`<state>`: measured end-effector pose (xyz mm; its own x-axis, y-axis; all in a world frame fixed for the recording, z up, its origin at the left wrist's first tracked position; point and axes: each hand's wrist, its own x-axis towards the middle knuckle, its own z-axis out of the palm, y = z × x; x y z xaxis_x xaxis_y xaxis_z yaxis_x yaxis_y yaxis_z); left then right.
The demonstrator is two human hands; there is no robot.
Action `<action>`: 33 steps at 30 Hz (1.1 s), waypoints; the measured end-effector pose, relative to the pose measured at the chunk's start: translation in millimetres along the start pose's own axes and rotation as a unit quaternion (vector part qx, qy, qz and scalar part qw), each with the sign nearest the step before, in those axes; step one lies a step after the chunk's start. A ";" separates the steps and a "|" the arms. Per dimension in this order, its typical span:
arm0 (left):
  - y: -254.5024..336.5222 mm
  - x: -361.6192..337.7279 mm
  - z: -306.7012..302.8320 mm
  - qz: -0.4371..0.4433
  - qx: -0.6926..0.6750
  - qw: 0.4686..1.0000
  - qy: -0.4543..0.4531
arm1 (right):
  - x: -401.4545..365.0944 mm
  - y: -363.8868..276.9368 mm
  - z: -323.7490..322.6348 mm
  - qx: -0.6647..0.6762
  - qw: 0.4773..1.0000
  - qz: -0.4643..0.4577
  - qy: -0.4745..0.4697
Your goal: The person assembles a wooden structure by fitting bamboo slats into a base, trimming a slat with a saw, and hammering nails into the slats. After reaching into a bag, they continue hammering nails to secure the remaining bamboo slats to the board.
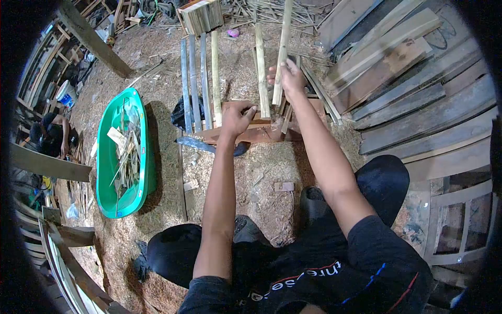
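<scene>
My right hand (291,81) is closed around a long pale wooden strip (283,49), held tilted with its lower end near the boards. My left hand (238,119) is closed at the edge of a reddish-brown wooden block (256,135); whatever is inside its fingers is hidden. Between the hands, another pale strip (261,73) leans with its lower end at the block. Left of my left hand stand a pale strip (215,78) and several greyish strips (193,83). A long dark curved object (209,146), perhaps a blade, lies before the block.
A green tub (144,172) with wood scraps stands at left. Stacked boards (418,125) line the right side. A bundle of short wood pieces (201,17) sits at the back. Another person (52,133) crouches far left. Shavings cover the floor (209,178).
</scene>
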<state>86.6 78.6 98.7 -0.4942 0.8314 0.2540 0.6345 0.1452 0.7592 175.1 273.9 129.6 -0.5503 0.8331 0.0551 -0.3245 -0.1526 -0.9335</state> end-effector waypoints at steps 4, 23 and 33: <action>8.1 9.6 -3.4 -0.103 -0.007 0.994 -0.041 | -8.7 23.2 -0.9 -0.053 0.996 0.058 0.046; 13.9 21.3 15.9 -0.056 -0.003 0.996 -0.065 | -29.8 38.3 6.2 -0.105 0.993 0.031 0.041; 17.1 23.3 24.0 -0.125 -0.010 0.992 -0.019 | -25.4 60.2 -5.1 -0.042 0.998 0.023 0.035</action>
<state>100.3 113.3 103.2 -0.6119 0.7903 0.0336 0.4830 0.3397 0.8070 173.5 246.3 70.2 -0.5072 0.8617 -0.0098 -0.2336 -0.1484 -0.9609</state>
